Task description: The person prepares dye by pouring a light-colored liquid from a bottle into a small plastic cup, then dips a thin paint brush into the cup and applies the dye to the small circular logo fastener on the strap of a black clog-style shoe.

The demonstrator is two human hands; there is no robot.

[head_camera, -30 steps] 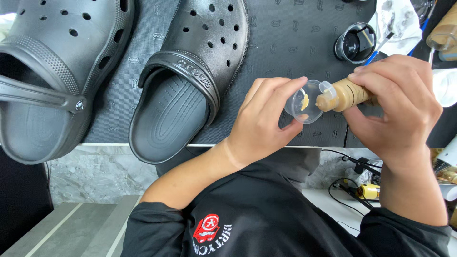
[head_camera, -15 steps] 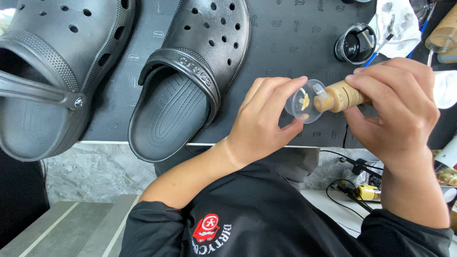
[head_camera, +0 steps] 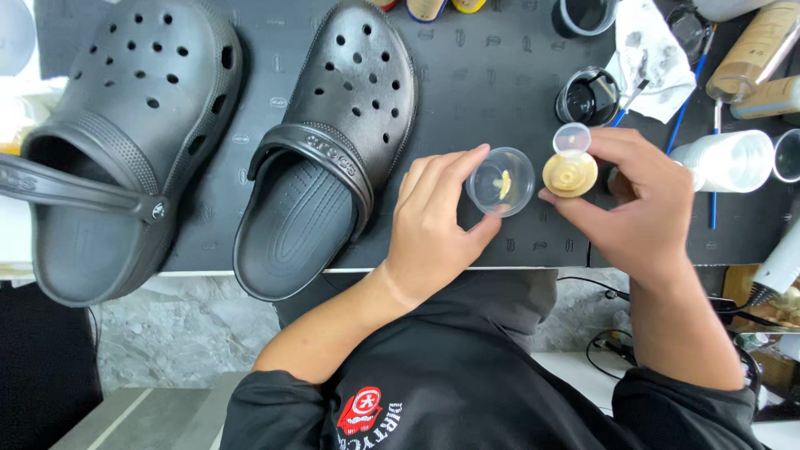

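Currently left hand (head_camera: 433, 242) pinches small clear cup (head_camera: 500, 181) by its rim above black mat (head_camera: 483, 75); right hand (head_camera: 642, 208) grips tan flip-cap bottle (head_camera: 570, 172). Cup looks light, thin, crushable: hold rim gently.

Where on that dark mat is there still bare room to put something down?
The dark mat is bare between the right clog and the black jar, above the left hand. A narrower strip runs between the two clogs. The right end is crowded with bottles, cups, brushes and a stained cloth.
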